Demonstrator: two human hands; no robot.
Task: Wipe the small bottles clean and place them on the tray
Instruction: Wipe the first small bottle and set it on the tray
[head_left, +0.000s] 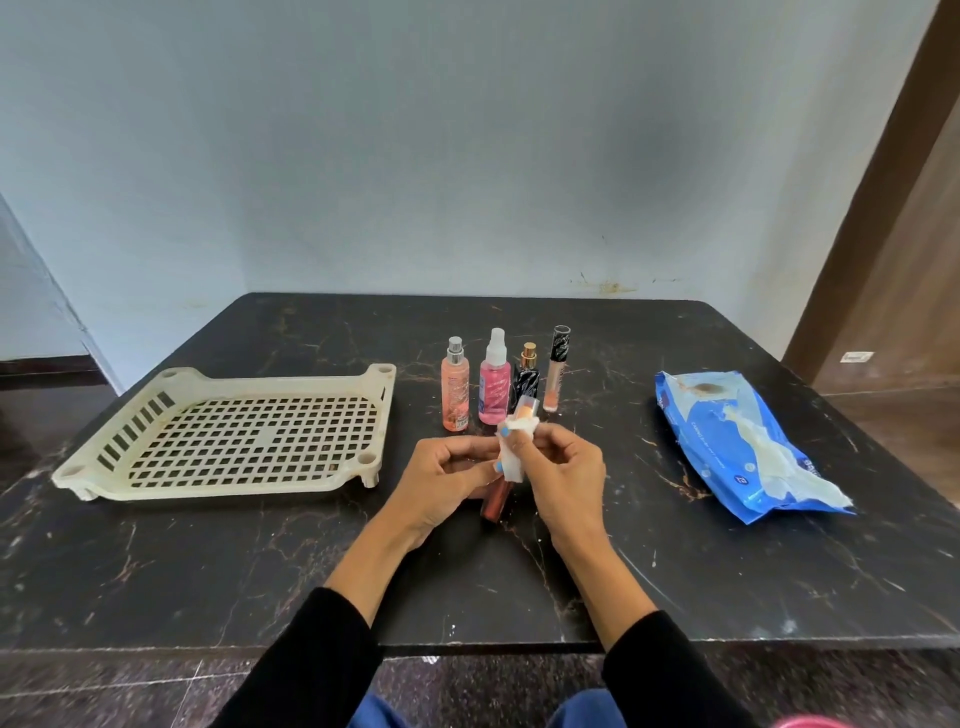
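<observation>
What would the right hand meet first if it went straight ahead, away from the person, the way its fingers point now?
Probably the standing bottles: the right hand, holding a white wipe around a small tube, points toward the black twisted bottle with a gold cap and the pink spray bottle. Depth is unclear.

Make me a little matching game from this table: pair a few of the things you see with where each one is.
Things:
1. tray
2. wipes pack
3. pink spray bottle
4. white wipe

Places:
A. standing in the row of bottles behind the hands
B. flat on the table's right side
C. held between both hands, around a small bottle
D. on the table's left side, with nothing on it

Pairs: 1-D, 2-B, 3-A, 4-C
</observation>
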